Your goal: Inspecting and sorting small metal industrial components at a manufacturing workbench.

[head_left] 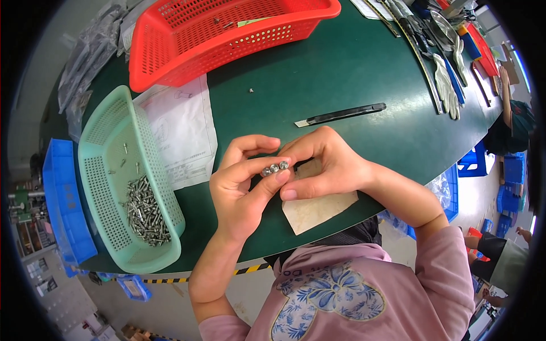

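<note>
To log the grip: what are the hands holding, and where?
Both hands, left hand and right hand, pinch a row of small metal screws between fingertips; only the heads show.

Bright, even light falls on my green table (pixel 341 68); shadows are soft. The fisheye bends its edges, with a black rim. My hands look sharp.
</note>
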